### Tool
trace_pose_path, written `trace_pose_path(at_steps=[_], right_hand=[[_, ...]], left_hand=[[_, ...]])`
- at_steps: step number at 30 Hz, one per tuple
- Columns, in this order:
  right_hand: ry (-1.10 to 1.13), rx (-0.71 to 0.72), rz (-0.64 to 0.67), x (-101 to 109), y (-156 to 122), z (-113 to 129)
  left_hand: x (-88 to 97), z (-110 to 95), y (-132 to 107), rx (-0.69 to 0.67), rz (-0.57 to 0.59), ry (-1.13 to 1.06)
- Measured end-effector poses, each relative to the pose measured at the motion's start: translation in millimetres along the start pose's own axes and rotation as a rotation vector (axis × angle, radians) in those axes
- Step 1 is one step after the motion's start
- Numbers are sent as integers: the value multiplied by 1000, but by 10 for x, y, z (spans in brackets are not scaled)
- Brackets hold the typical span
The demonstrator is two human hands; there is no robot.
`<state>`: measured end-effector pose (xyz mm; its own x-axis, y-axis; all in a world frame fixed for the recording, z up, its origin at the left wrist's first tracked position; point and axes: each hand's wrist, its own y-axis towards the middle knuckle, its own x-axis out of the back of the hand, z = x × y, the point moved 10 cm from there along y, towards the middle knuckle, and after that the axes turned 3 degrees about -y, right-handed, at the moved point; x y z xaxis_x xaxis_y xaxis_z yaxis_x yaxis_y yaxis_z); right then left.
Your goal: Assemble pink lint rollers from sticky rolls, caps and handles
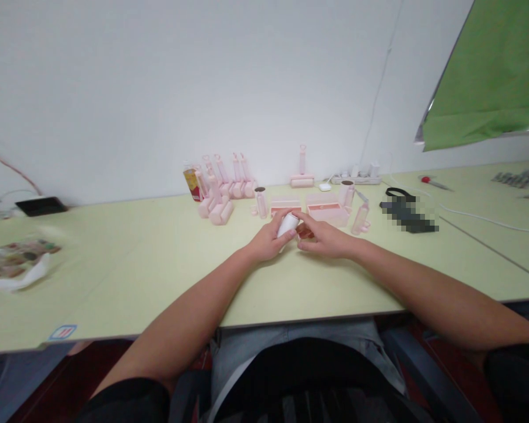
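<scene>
Hands meet over the middle of the table (114, 264), toward its far edge. I see my left hand (267, 241) curled tight around a white roll (288, 224), which tilts up and away from me. My right hand (326, 239) comes in beside it, fingers pinched on a small reddish piece (305, 233) just beside the roll's end; what that piece is, I cannot tell. Pink handles (223, 188) stand clustered along the far edge, with pink trays (326, 208) just behind my hands.
</scene>
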<state>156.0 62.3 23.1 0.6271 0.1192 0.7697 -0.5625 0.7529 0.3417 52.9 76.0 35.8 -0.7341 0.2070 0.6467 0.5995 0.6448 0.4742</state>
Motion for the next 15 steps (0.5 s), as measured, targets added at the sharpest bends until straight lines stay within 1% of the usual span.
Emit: trace_pose_path(at_steps=[5, 15], right_hand=[[-2, -39, 15, -16, -3, -35], [-16, -39, 37, -37, -14, -47]], left_hand=[[-9, -28, 5, -22, 15, -18], [-12, -1, 3, -16, 12, -26]])
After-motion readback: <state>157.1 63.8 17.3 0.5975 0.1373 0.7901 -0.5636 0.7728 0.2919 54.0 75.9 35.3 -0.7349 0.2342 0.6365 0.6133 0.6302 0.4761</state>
